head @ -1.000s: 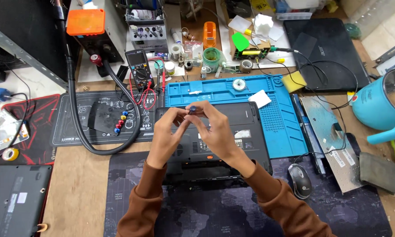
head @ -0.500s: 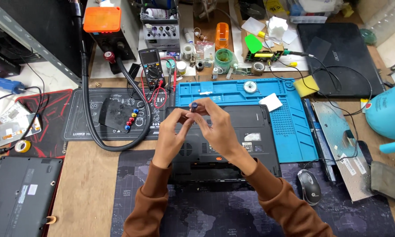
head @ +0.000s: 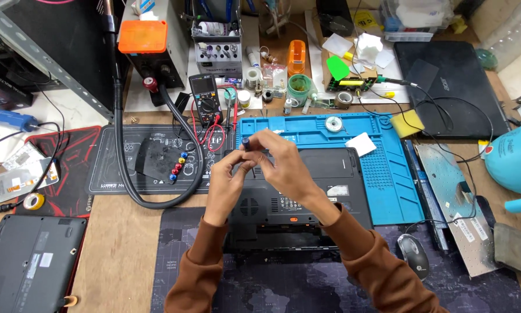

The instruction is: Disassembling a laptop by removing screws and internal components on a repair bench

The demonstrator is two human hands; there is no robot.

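Hands are meeting above an upturned black laptop [head: 307, 197] in the head view, the only one there is. Left hand [head: 226, 185] is curling its fingers toward a small dark screwdriver [head: 246, 143], touching its lower part, while right hand [head: 281, 162] is pinching the tool's upper end between thumb and fingertips — the driver is standing nearly upright in the air over the laptop's rear edge, its tip hidden behind the fingers. Both brown sleeves are reaching in from the bottom of the frame. Laptop is lying bottom-up, partly on a blue work mat [head: 382, 174] and partly on a dark desk mat [head: 283, 284]. Just beyond the hands a multimeter [head: 205, 98] is lying with red leads, and a thick black hose [head: 156, 197] is looping to the left. Near the right sleeve a computer mouse [head: 414, 255] is resting — a second closed laptop [head: 28, 261] is sitting at the lower left.
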